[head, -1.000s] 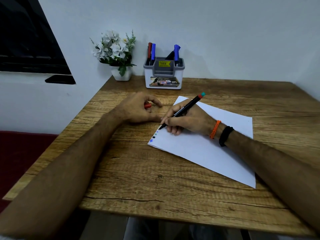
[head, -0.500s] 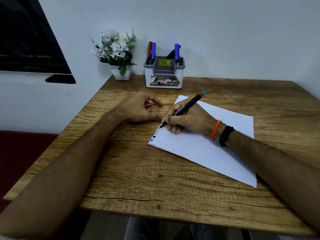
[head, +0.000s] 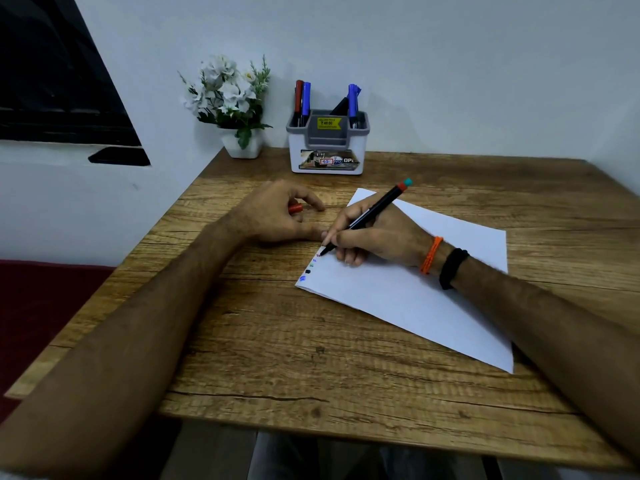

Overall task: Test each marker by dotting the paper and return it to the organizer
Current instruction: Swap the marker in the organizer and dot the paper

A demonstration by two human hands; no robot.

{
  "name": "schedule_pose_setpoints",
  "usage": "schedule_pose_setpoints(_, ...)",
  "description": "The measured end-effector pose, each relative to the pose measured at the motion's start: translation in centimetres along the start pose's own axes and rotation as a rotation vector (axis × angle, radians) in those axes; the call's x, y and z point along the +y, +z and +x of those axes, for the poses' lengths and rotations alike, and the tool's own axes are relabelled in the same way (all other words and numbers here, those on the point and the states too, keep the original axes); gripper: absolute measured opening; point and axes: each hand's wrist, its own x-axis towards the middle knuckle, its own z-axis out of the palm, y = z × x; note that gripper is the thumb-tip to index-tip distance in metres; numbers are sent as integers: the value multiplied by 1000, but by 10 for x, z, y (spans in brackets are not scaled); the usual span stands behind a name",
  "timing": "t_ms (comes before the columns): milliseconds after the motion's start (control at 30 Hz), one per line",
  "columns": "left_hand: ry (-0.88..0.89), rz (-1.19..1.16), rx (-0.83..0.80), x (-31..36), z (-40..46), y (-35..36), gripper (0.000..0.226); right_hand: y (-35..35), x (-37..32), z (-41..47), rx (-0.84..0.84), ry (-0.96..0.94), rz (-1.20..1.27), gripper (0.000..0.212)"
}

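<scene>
My right hand (head: 377, 237) grips a thin black marker (head: 375, 209) with a red and teal end, its tip touching the left edge of the white paper (head: 415, 292). Several coloured dots (head: 308, 271) line that edge below the tip. My left hand (head: 277, 216) rests on the table beside the paper with its fingers curled round a red cap (head: 295, 208). The white and grey organizer (head: 327, 147) stands at the back against the wall, holding a red marker (head: 298, 98), two blue markers (head: 353, 98) and a black one.
A white pot of artificial flowers (head: 232, 109) stands left of the organizer at the table's back corner. The wooden table (head: 311, 358) ends close to me at the front. A dark red seat (head: 41, 306) lies to the left below the table.
The marker's tip has crept slightly up the paper's left edge, and a small red mark shows at the tip. My left hand has kept its place with the cap.
</scene>
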Motion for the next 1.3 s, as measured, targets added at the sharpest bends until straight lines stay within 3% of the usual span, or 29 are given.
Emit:
schedule_pose_setpoints(700, 0, 1, 12, 0, 0, -1, 42, -1, 2, 2, 8, -22, 21, 13)
schedule_pose_setpoints(1000, -16, -39, 10, -3, 2, -3, 42, -7, -2, 4, 164, -53, 359, 9)
schedule_pose_setpoints(1133, -76, -254, 72, -13, 8, -5, 25, -13, -8, 4, 309, -66, 314, 8)
schedule_pose_setpoints(1300, 38, -480, 54, -8, 7, -5, 13, -22, -8, 4, 368, -61, 323, 13)
